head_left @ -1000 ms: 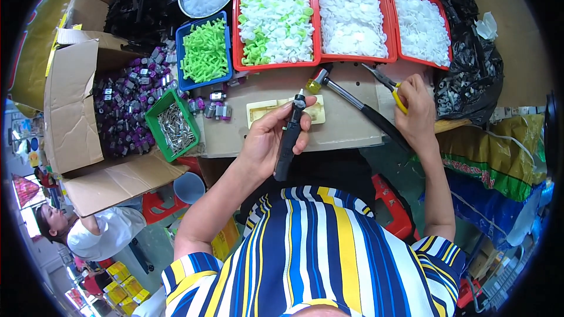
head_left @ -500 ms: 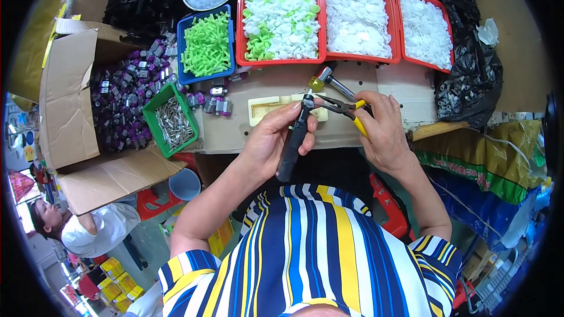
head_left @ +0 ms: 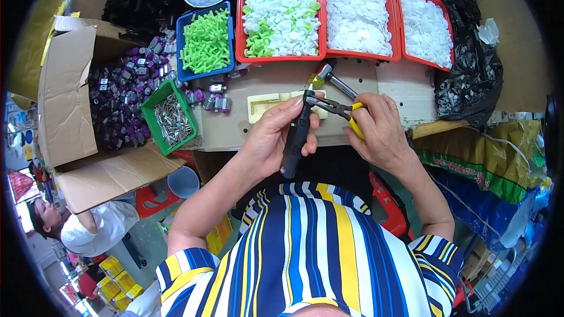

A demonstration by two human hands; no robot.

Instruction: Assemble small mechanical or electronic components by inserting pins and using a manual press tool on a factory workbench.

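My left hand (head_left: 265, 141) is closed around a long black plastic casing (head_left: 295, 141), held tilted with its upper end away from me. A small pale tip stands out at that upper end. In my right hand (head_left: 383, 135) is a pair of pliers (head_left: 336, 107) with yellow handles, the fingers wrapped around them. The plier jaws reach the upper end of the casing; whether they grip a small part there is too small to tell. Behind my hands lies a cream plastic block with recesses (head_left: 257, 109). Beyond it rests a hammer (head_left: 342, 86) with a yellow-tipped head.
Red bins (head_left: 322, 23) of white and green plastic pieces line the back, beside a blue bin (head_left: 231, 41) of green pieces. A green tray (head_left: 189, 135) holds metal pins. Small purple-and-silver motors (head_left: 120, 103) fill a carton (head_left: 67, 94) at left. A person (head_left: 97, 229) sits farther left.
The pliers have tilted slightly and their handles have shifted a little toward me and left. The black casing has moved slightly with my left hand.
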